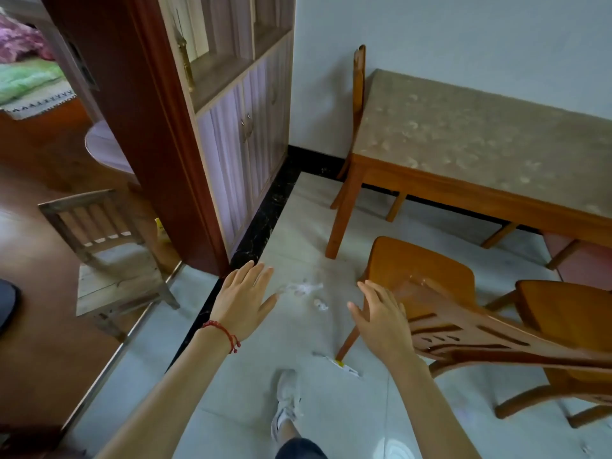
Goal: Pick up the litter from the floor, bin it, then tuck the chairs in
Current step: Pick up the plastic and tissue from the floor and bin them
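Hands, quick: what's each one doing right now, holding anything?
Left hand: open, fingers spread, holding nothing.
Right hand: open, fingers spread beside the chair, holding nothing.

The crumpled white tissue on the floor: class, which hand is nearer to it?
Left. The left hand hovers just beside the tissue; the right hand is farther off, by the chair.

The floor [331, 409] is showing pale grey tiles edged by a black marbled border strip [265, 213]. White crumpled tissue [303, 288] is lying on it, beside a white-and-yellow wrapper [342, 366]. The chairs [424, 273] are glowing orange-brown, matching the frame of the surface [463, 140], whose top is wearing a beige mottled floral pattern. A red braided bracelet [225, 332] is circling the left wrist.
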